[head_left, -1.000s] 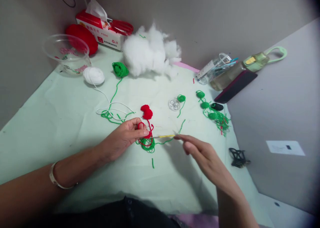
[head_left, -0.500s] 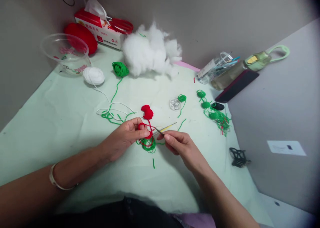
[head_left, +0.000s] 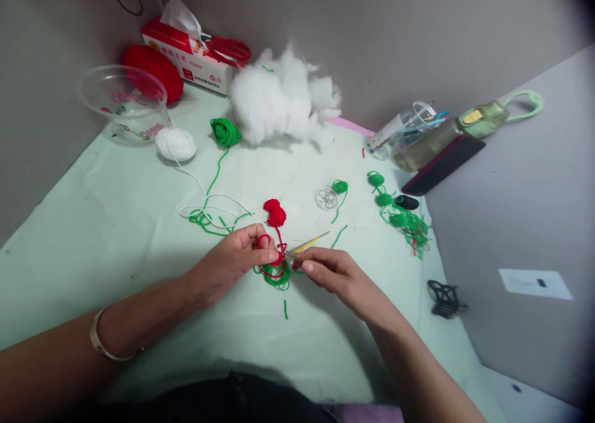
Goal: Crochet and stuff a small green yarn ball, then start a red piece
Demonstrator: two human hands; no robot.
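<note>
My left hand point(head_left: 246, 254) pinches a small red crocheted piece point(head_left: 277, 259), with a loop of red yarn around a finger. My right hand point(head_left: 330, 269) grips a thin crochet hook point(head_left: 292, 256), its tip at the red piece. Just above lies a red crocheted shape point(head_left: 275, 212), with red yarn running down from it toward my left hand. Under the fingers is a coil of green yarn point(head_left: 277, 277). A yellow-and-metal tool point(head_left: 309, 243) lies behind my right fingers.
White stuffing point(head_left: 281, 101), a green yarn ball point(head_left: 225, 132), a white yarn ball point(head_left: 175, 144) and a clear tub point(head_left: 123, 104) stand behind. Green crocheted pieces point(head_left: 398, 218) and a bottle point(head_left: 425, 144) are on the right. A short green strand point(head_left: 286, 309) lies in front.
My right hand has shifted slightly left and down, bringing the hook closer to the red piece. The yarn stretched between the hands has slackened. The whole view has shifted slightly.
</note>
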